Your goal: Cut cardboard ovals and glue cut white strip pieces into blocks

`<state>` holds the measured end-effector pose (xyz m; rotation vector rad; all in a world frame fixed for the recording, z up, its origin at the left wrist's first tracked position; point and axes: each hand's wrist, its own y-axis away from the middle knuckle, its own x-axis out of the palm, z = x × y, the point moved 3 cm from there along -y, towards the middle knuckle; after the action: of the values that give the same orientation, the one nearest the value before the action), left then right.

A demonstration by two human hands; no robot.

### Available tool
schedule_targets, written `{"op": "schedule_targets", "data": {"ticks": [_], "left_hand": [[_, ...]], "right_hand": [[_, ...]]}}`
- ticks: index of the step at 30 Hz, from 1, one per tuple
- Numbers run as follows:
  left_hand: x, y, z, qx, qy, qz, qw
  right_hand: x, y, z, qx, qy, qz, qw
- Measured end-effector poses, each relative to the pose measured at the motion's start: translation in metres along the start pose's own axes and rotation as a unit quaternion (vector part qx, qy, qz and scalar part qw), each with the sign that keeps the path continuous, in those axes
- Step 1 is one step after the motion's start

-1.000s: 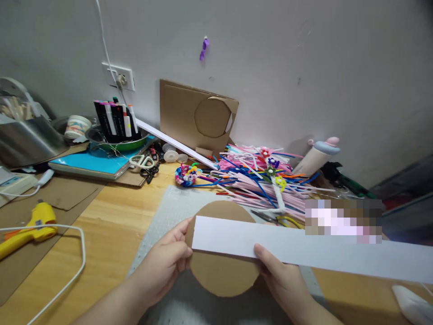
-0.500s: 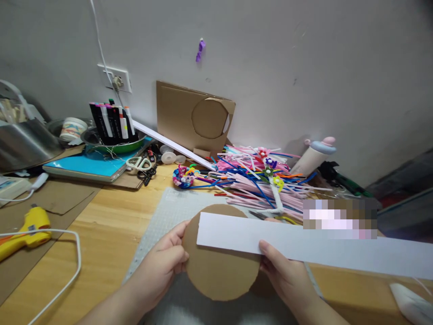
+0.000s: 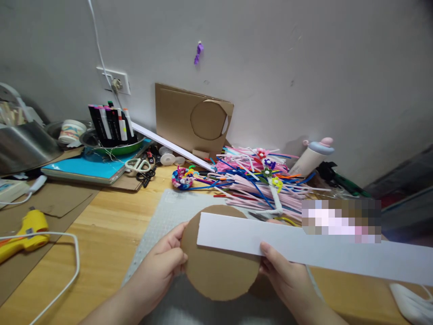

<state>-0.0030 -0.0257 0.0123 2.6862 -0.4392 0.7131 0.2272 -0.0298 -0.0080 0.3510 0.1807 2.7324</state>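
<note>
Left hand [image 3: 169,255]: grip pinched on left edge of cardboard disc [image 3: 221,275]. Right hand [image 3: 284,273]: grip holds white strip [image 3: 233,232], thumb on its lower edge by disc's right rim. Strip crosses disc's upper half, runs out right past right grip. Cutting mat [image 3: 150,237] below both grips, pipe cleaners [image 3: 250,185] beyond, yellow glue gun [image 3: 35,230] well left on bench [image 3: 98,243].

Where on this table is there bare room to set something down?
Bare wood lies between the white cord and the gray mat, left of the left hand. The mat's far left corner, beyond the cardboard disc, also looks open. Crowded: along the wall, with markers and pipe cleaners.
</note>
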Motion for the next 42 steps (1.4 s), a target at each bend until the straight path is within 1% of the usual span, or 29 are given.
{"op": "schedule_targets", "data": {"ticks": [4,11,17,22,30,32,35,38,42], "left_hand": [[-0.001,0.000,0.001,-0.001,-0.009,-0.001,1.000],[-0.002,0.001,0.000,-0.004,-0.027,-0.002,1.000],[-0.002,-0.001,0.002,-0.002,-0.028,0.001,1.000],[-0.001,-0.001,0.001,-0.004,-0.026,0.004,1.000],[0.000,0.000,0.000,-0.004,-0.025,0.002,1.000],[0.000,0.000,0.000,-0.002,-0.029,-0.002,1.000],[0.000,0.000,-0.002,-0.001,-0.038,-0.006,0.999],[-0.001,0.001,-0.004,0.004,-0.036,0.015,0.999],[-0.009,0.003,-0.002,0.005,-0.052,0.019,0.998]], "right_hand": [[0.000,0.000,-0.001,0.007,-0.001,-0.004,1.000],[0.002,0.002,0.000,0.020,-0.037,-0.016,0.999],[0.001,0.001,0.001,0.012,-0.010,-0.006,1.000],[0.003,0.002,0.004,0.009,-0.032,-0.006,0.999],[0.004,0.003,0.004,0.020,-0.038,0.022,0.999],[0.003,0.003,0.004,0.014,-0.035,0.020,0.999],[0.004,0.003,0.007,-0.015,-0.023,0.023,0.999],[0.006,0.004,0.010,-0.036,0.007,0.054,0.998],[0.006,0.007,0.006,-0.009,0.055,0.110,0.992]]}}
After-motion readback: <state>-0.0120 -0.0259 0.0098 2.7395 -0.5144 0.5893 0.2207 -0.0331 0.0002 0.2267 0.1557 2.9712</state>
